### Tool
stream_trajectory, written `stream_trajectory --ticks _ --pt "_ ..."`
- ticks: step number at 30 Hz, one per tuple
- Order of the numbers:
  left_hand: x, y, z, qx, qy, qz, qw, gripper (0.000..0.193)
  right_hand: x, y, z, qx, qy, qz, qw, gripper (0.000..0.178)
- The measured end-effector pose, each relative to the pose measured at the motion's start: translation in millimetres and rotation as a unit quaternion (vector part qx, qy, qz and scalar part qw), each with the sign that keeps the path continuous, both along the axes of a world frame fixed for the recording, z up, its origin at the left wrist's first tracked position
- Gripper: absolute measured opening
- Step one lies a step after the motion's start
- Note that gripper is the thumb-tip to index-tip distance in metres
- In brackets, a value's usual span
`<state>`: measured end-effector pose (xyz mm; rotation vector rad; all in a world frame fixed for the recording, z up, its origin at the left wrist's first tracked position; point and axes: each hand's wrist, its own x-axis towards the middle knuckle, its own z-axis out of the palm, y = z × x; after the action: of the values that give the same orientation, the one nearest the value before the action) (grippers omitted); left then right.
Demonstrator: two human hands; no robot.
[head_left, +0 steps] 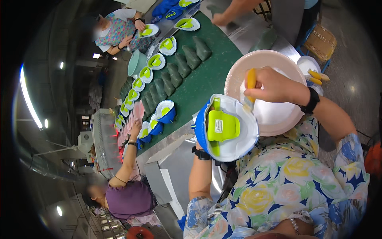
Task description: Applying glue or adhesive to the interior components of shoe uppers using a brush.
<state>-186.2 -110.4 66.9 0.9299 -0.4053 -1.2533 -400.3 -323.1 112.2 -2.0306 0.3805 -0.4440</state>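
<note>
A blue shoe upper (247, 131) with a white inside and a lime-green tongue tilts open toward me, at the near side of the basin. My left hand (198, 146) holds it from beneath; the fingers are hidden behind it. Closed round a yellow-handled brush (251, 79), my right hand (270, 84) is over the basin's left part. The brush's bristles point down at the upper's white edge; whether they touch cannot be made out. The pale pink basin (234, 71) contains white material (270, 117).
A green work surface (215, 59) carries dark lasts (175, 75) and a row of uppers (156, 61). Two people work along its left side; another person's arm (234, 12) reaches in at the top. Yellow-handled tools (316, 75) lie at a white container, near a stool (321, 42).
</note>
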Motion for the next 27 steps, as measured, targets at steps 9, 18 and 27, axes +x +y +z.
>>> stream_trajectory --ticks 9,18,27 --pt "4.1 -6.0 2.8 -0.002 0.120 0.027 0.992 0.040 -2.7 24.3 1.3 -0.293 -0.233 0.095 0.922 0.015" --pt "2.9 -24.1 18.8 0.029 0.118 -0.012 0.993 0.051 27.4 19.4 16.2 -0.116 -0.241 -0.073 0.961 0.021" --pt "134.0 27.2 -81.5 -0.001 -0.555 0.178 0.813 0.042 -14.7 9.0 8.4 0.076 -0.052 -0.133 0.987 0.012"
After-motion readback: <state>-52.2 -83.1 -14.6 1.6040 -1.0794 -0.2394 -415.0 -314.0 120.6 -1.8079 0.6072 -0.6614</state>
